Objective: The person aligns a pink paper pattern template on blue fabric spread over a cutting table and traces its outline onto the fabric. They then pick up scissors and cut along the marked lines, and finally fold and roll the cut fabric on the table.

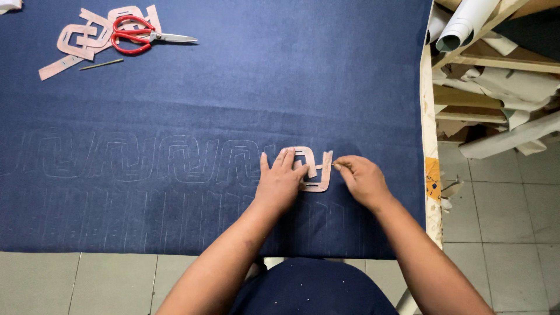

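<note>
Denim, dark blue, covers nearly the whole table (429, 192), and this denim cloth (262, 76) is the largest thing in view. Across its middle runs a row of chalk outlines (146, 157), each the same cut-out shape, with fainter lines in a band below them. The row ends just left of the hands, so I judge the marking well along on that side, while the strip of cloth to the right of the hands and the broad upper area carry no outlines yet.

To the right of the table, a wooden rack (496, 58) holds rolls and sheets of pale paper (461, 29); no other container shows.

Near the cloth's far left corner lies a small heap of spare cardboard templates (87, 38), with red-handled scissors (137, 35) resting on them and a thin pencil-like stick (100, 64) just beside.

At the end of the row sits the cardboard template (315, 166) in use, flat on the cloth. The left hand (280, 182) presses on it, fingers spread over its left part. The right hand (363, 178) is at the template's right edge, its fingers pinched together around a small marking tool (335, 165), likely chalk, too small to identify surely.
</note>
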Demonstrator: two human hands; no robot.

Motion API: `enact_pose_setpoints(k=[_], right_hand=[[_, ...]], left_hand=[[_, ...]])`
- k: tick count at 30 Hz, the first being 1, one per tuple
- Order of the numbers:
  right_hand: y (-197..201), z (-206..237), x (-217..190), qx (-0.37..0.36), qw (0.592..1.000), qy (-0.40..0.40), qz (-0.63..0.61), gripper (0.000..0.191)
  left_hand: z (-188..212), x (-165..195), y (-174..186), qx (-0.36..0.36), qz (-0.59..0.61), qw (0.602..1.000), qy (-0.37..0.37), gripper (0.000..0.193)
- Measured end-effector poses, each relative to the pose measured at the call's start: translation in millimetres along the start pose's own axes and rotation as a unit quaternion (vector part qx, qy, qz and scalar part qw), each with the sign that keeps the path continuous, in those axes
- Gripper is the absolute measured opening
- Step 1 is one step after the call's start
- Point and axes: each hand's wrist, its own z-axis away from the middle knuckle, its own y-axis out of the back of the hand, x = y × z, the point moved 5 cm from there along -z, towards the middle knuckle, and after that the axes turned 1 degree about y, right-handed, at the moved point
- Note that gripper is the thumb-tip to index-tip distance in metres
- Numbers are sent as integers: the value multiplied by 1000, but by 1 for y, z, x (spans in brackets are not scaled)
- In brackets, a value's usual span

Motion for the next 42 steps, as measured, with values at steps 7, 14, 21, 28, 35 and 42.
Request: enact_pose_setpoints(k=[7,14,21,28,35,42], right_hand=[[-13,35,-28,-52,997,58,20,14],[-2,24,-28,-8,999,41,3,15],[-10,36,-38,-74,995,60,7,15],[-3,32,-34,-13,997,72,3,12],[-9,33,-37,-52,995,79,24,11],[-28,36,-46,-82,989,94,-78,17]], left_hand=[[3,-3,1,-2,24,1000,3,41],[3,-4,2,5,18,1000,-8,41],[3,-5,1,29,0,1000,-4,36],[5,-6,10,21,44,999,0,41],[7,-8,15,32,58,998,-5,44],[7,-13,8,22,66,998,-4,41]])
